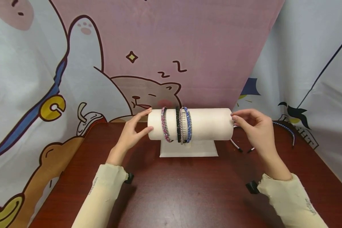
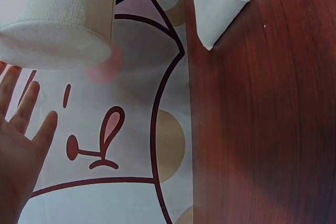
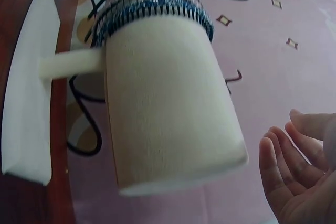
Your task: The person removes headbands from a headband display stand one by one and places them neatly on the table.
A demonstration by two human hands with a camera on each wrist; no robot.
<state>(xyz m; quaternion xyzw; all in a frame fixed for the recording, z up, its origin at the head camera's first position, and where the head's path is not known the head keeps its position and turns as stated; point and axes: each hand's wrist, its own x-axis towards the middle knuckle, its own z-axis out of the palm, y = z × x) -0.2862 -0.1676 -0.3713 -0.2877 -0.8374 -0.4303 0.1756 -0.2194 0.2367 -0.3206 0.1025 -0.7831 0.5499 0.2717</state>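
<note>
On the red-brown wooden table [image 1: 196, 193], mid-frame, the white cylindrical stand [image 1: 212, 124] could be tipped by uneven pushing; spread left hand [image 1: 129, 132] and half-open right hand [image 1: 257, 127] are empty.

Soft glare brightens the table [image 1: 188, 193] amid faint shadows.

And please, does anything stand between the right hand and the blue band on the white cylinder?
Nothing visible stands in the way. Between the right hand and the blue band lies only a bare stretch of the white cylinder; the other bands sit beyond it.
</note>
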